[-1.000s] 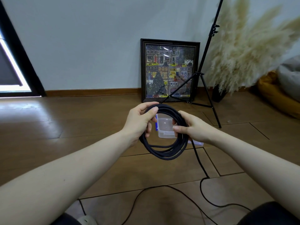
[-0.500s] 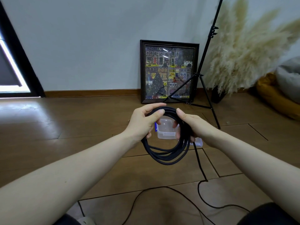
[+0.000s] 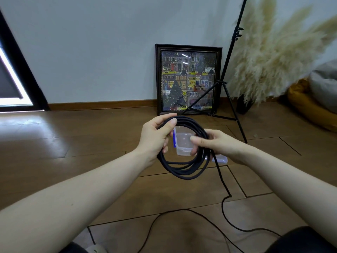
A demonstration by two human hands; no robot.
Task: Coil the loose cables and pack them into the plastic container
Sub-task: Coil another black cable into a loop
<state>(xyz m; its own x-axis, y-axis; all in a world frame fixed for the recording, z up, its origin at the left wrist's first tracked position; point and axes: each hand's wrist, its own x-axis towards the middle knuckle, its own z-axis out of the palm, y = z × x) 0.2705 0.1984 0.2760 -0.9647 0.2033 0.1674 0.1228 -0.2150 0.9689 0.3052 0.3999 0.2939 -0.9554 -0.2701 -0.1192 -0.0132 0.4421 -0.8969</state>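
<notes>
A black cable [image 3: 184, 168] hangs as a coil of several loops between both hands, held up above the wooden floor [image 3: 73, 152]. The left hand [image 3: 155, 137] grips the coil's upper left side, its thumb laid over the strands near the top and its fingers curled round behind them. The right hand [image 3: 217, 143] holds the coil's right side, fingers curled round the bundled strands with the thumb pointing left across them. From under the right hand a loose tail of the same cable drops to the floor, kinks, and trails in wide curves toward the bottom of the view. Seen through the ring of the coil, a clear plastic container [image 3: 183, 143] with a blue clip on its left edge stands open on the floor beyond the hands; its lid [image 3: 221, 159] lies flat just to its right, partly hidden by the right hand. Farther back, a framed picture [image 3: 188, 79] leans against the pale wall, a black tripod stand [image 3: 229, 70] rises in front of its right side, and pampas grass [image 3: 273, 57] in a dark vase fills the right corner beside a mustard cushion [image 3: 306, 108].
</notes>
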